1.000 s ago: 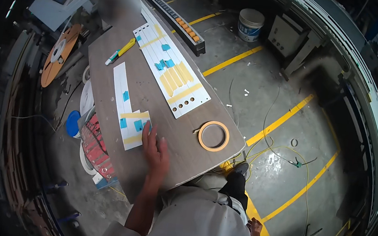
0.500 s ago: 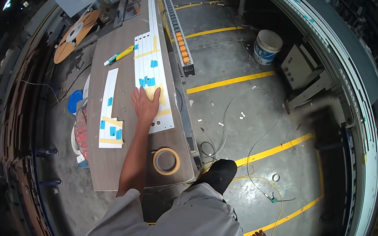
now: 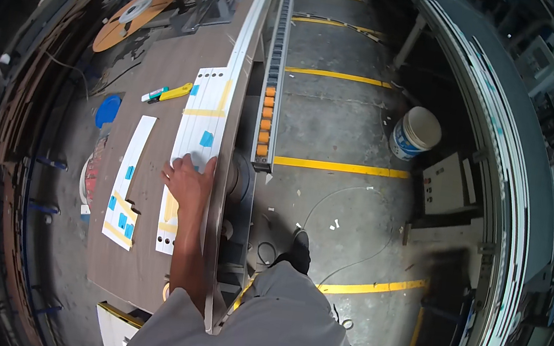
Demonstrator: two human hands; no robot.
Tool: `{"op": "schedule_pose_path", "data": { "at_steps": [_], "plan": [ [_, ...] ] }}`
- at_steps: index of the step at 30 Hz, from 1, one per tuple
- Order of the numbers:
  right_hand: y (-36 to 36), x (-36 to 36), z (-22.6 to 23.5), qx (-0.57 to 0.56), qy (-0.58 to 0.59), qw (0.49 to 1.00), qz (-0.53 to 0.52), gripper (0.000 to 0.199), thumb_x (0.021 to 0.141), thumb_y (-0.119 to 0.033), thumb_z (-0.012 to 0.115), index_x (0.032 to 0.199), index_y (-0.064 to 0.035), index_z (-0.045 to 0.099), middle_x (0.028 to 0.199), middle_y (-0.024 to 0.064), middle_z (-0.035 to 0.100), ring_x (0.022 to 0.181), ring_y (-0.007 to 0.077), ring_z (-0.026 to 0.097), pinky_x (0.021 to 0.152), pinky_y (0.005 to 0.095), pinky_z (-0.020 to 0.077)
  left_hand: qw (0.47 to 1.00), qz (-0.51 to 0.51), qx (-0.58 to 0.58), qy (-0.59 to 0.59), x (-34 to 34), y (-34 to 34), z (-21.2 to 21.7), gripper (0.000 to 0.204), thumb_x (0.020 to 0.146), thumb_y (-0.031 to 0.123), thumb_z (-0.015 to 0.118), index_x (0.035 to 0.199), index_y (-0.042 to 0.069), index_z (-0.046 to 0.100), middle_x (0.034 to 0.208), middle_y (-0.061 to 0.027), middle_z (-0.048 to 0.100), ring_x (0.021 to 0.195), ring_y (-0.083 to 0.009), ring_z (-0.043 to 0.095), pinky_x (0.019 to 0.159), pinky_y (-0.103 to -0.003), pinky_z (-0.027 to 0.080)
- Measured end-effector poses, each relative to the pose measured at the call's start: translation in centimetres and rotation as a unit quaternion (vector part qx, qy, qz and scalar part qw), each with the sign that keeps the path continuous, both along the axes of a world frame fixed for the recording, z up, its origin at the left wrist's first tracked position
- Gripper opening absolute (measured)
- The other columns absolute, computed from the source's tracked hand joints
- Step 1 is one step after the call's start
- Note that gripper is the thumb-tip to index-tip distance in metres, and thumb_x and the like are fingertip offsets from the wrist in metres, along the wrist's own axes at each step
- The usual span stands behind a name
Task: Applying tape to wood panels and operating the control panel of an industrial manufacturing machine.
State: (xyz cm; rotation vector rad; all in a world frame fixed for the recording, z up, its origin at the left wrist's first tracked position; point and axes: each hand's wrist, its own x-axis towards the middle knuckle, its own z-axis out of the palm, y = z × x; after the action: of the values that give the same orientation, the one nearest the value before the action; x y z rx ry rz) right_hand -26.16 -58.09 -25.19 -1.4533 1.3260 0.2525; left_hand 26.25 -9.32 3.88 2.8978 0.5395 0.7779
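My left hand (image 3: 190, 179) rests on a white panel (image 3: 198, 97) lying on the brown worktable (image 3: 141, 267), its fingers apart and nothing visible in them. The panel has dark round holes near both ends, with strips of cream tape and blue tape pieces stuck on it; my hand and forearm cover part of it. To its left lies a narrower, curved white piece (image 3: 136, 145), taped in the same colours. A yellow utility knife (image 3: 178, 91) and a white-and-teal tube (image 3: 155, 94) lie beyond them. My right hand is out of view.
A long white strip (image 3: 250, 21) runs along the table's far right side. Beside it stands a narrow conveyor (image 3: 265, 130) with orange rollers. A white bucket (image 3: 416, 131), a grey control box (image 3: 447, 187) and loose cable are on the right. An orange reel (image 3: 137, 14) stands at far left.
The view has shifted as I moved forward along the table. My left hand stays on the panel. My right hand has left the view, and the tape roll is now almost wholly hidden by my arm.
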Motion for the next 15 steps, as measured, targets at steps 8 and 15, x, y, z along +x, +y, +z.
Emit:
{"op": "schedule_pose_path", "data": {
  "at_steps": [8, 15],
  "plan": [
    [-9.5, 25.7, 6.3, 0.056, -0.003, 0.994, -0.092, 0.036, 0.092, -0.031, 0.057, 0.116, -0.0043, 0.059, 0.098, 0.0155, 0.067, 0.074, 0.0253, 0.067, 0.057, 0.036, 0.0547, 0.998, 0.006, -0.065, 0.015, 10.9, -6.5, 2.6, 0.056, 0.077, 0.042, 0.074, 0.103, -0.007, 0.067, 0.098, -0.0243, 0.065, 0.099, -0.0402, 0.059, 0.091, -0.046, 0.044],
    [-17.6, 38.7, -2.1, -0.189, 0.106, 0.871, 0.441, 0.02, 0.088, -0.03, 0.059, 0.087, -0.0105, 0.064, 0.077, 0.0101, 0.069, 0.064, 0.0223, 0.066, 0.051, 0.0402, 0.0482, 0.971, -0.074, -0.229, 0.005, 20.3, -14.8, 3.1, 0.042, 0.08, 0.03, 0.075, 0.105, -0.002, 0.065, 0.108, -0.0212, 0.063, 0.107, -0.0376, 0.057, 0.093, -0.043, 0.044]
  ]
}}
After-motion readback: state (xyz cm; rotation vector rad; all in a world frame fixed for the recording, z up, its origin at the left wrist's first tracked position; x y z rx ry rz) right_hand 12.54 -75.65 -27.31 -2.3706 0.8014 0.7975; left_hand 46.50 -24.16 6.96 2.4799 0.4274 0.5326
